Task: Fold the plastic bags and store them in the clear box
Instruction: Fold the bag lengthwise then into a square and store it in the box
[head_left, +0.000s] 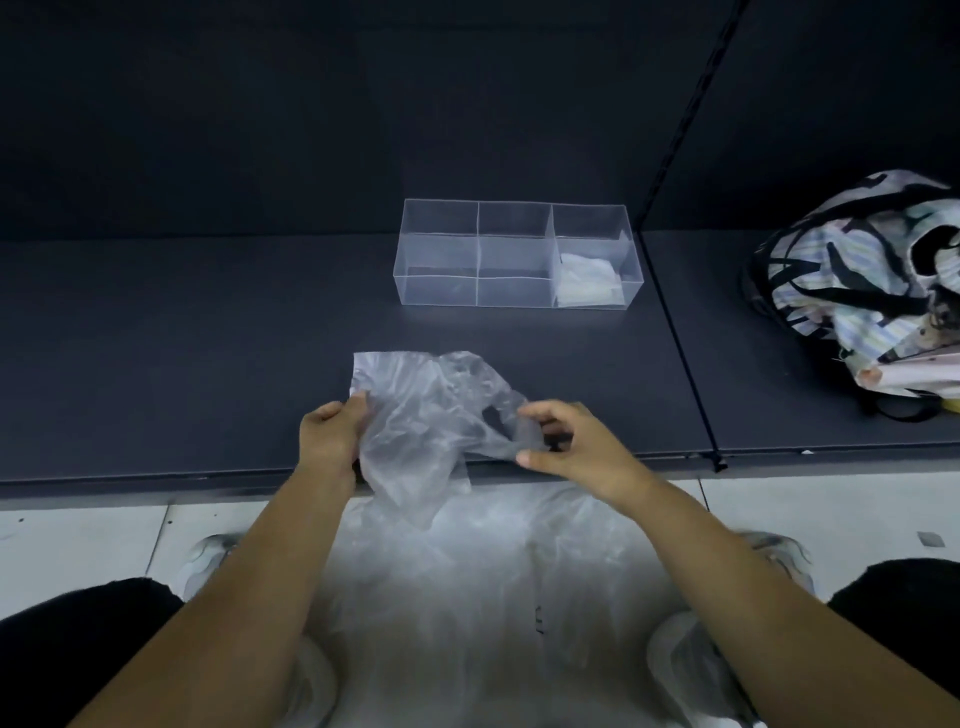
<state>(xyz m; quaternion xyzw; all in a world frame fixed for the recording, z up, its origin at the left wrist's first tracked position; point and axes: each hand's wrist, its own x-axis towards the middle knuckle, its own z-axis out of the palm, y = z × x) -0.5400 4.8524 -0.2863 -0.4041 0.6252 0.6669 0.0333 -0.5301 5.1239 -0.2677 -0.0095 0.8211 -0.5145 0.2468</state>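
Ahead, a person's two bare arms reach forward over a dark shelf (208, 338) toward a crumpled, see-through plastic bag (426, 410). The bag lies partly on the shelf near its front edge, and its lower end hangs over that edge toward the person's lap.

The left grip (332, 431) has its fingers curled round the bag's left side and holds it. The right grip (571, 447) pinches the bag's right end, by a handle loop, between thumb and fingers.

Further back on the shelf, well apart from the bag, stands the clear box (441, 291). It is open-topped and divided into compartments. Its rightmost compartment holds folded white plastic (587, 283); the other compartments show only the dark shelf through their walls.

On the lap, below the hands, lies a loose pile (493, 571) of more clear plastic, spread between knees (78, 649) clothed in black.

At the far right of the shelf sits a patterned tote (872, 280) in pale stripes with black straps, slumped on its side. White floor tiles (78, 530) show below the shelf edge.
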